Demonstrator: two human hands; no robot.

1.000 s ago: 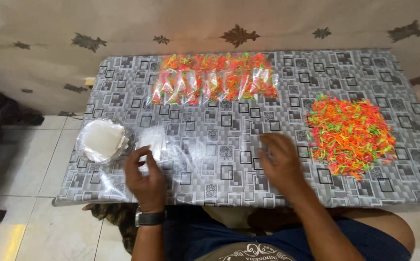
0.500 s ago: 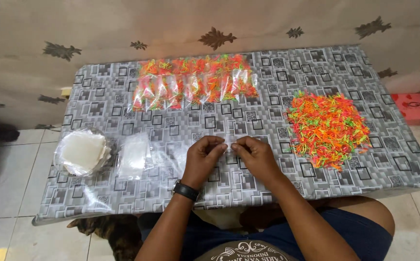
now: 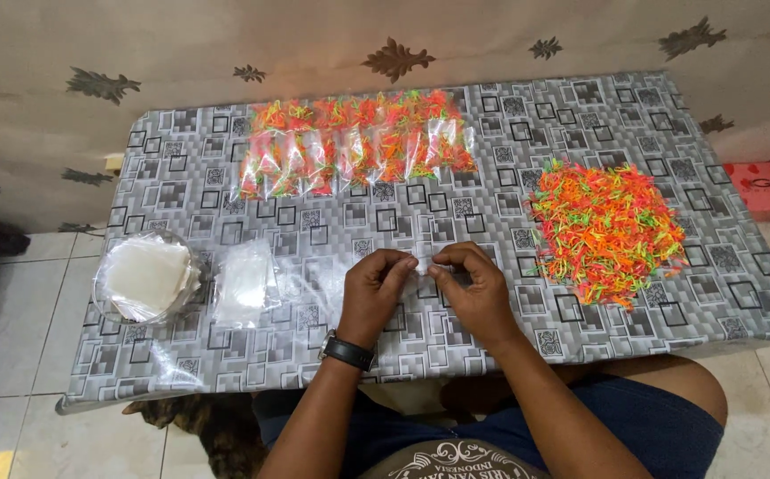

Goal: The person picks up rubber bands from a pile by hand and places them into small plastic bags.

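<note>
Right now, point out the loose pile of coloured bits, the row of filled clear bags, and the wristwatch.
loose pile of coloured bits (image 3: 606, 226), head view, middle of the heap.
row of filled clear bags (image 3: 354, 142), head view, a bag near the row's centre.
wristwatch (image 3: 347, 350), head view, black strap on the left wrist.

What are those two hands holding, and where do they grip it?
A small clear plastic bag, pinched at its top edge between the fingertips of the left hand and right hand.

Grey square-patterned tablecloth (image 3: 181, 177), orange, green and red bands (image 3: 606, 231), beige leaf-print wall (image 3: 314, 44)
</note>
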